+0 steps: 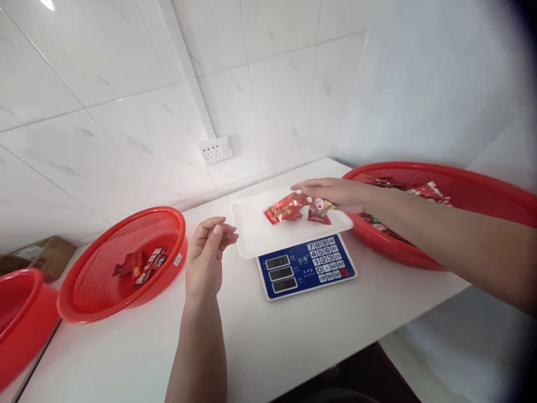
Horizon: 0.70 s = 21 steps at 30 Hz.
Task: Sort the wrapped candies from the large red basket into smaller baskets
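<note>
A digital scale (308, 266) with a blue keypad panel and small displays stands on the table, a white tray (251, 229) on top of it. Several shiny red snack packets (285, 210) lie on the tray, and a red and gold packet (321, 208) is just under my right hand (333, 192). That hand reaches over the tray from the right with its fingers stretched out; its thumb side is partly hidden. Beside the tray's left edge, my left hand (210, 252) is raised with fingers loosely curled, apart from the thumb, and nothing visible in it.
To the right, a large red basket (419, 168) holds many packets, partly behind my right forearm. A red basket (121, 268) at left has several packets inside. Another red basket (29, 319) and a cardboard box (54, 254) are farther left. A wall socket (216, 150) sits above the table.
</note>
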### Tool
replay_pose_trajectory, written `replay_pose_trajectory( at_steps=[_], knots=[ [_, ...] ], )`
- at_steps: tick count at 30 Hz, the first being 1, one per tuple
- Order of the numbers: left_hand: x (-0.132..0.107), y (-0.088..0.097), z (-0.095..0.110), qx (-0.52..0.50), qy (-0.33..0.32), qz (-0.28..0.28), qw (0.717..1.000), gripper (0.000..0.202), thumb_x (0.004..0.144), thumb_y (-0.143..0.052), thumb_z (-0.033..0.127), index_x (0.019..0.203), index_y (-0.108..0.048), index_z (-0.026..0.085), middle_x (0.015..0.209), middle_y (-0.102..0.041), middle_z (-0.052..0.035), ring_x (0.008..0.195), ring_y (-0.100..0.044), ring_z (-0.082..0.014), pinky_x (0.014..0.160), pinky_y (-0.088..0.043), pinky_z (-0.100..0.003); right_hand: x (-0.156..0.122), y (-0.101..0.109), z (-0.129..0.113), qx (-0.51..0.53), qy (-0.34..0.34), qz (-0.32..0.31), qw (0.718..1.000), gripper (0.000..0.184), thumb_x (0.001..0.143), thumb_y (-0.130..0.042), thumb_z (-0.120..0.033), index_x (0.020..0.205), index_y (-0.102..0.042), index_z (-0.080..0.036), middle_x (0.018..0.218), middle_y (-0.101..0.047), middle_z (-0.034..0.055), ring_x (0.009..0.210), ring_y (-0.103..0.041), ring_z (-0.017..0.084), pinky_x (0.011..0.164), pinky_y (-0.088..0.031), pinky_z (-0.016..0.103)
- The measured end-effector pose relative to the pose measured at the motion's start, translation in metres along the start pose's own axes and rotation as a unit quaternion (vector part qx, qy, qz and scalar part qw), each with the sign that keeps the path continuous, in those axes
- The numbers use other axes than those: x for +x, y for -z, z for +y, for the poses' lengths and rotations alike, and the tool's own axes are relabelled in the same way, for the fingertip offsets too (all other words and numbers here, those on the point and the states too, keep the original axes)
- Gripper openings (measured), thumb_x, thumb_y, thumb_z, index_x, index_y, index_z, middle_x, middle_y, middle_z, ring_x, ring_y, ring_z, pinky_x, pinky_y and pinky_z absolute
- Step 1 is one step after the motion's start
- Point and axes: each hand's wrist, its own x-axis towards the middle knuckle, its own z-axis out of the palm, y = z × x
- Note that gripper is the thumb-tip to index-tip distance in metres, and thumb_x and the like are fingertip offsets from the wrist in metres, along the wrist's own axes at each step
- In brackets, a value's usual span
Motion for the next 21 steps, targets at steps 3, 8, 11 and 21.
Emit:
replay_pose_trajectory(
  at_steps=[3, 8, 11, 21],
  knots=[
    [0.000, 0.001, 0.001, -0.001, -0.010, -0.005, 1.000, 0.021, 0.078, -0.068, 0.037, 0.091, -0.065, 0.022, 0.078, -0.066, 0.0000, 0.070, -0.062, -0.0107, 0.072, -0.050, -0.027, 0.012, -0.008, 0.006, 0.020, -0.005, -0.021, 1.000, 0.043, 0.096, -0.037, -0.037, 0.137, -0.045, -0.029, 0.122, -0.061, 0.0051, 0.101, -0.062, 0.019, 0.081, -0.054, 0.030],
    [-0.001, 0.000, 0.002, 0.007, -0.023, 0.000, 1.000, 0.021, 0.078, -0.067, 0.038, 0.091, -0.063, 0.022, 0.078, -0.065, 0.0006, 0.069, -0.061, -0.0108, 0.071, -0.049, -0.027, 0.015, 0.005, 0.027, 0.056, -0.018, 0.019, 0.998, 0.048, 0.093, -0.047, -0.033, 0.140, -0.041, -0.024, 0.119, -0.062, 0.0088, 0.093, -0.065, 0.017, 0.082, -0.054, 0.034],
    [-0.001, -0.001, 0.002, 0.009, -0.028, 0.001, 1.000, 0.020, 0.079, -0.066, 0.037, 0.092, -0.063, 0.022, 0.079, -0.065, 0.0005, 0.070, -0.061, -0.0108, 0.072, -0.049, -0.027, 0.009, 0.014, 0.032, 0.093, -0.039, 0.005, 0.995, 0.054, 0.092, -0.047, -0.021, 0.144, -0.033, -0.016, 0.124, -0.057, 0.0119, 0.095, -0.065, 0.014, 0.082, -0.051, 0.028],
    [0.000, 0.004, -0.002, 0.297, -0.014, -0.030, 0.954, 0.016, 0.084, -0.061, 0.034, 0.093, -0.065, 0.022, 0.087, -0.068, -0.0035, 0.086, -0.063, -0.0177, 0.074, -0.047, -0.029, -0.011, 0.009, 0.022, -0.056, -0.002, 0.042, 0.998, 0.052, 0.092, -0.051, -0.024, 0.142, -0.037, -0.023, 0.139, -0.047, 0.0102, 0.117, -0.055, 0.020, 0.092, -0.046, 0.033]
  ],
)
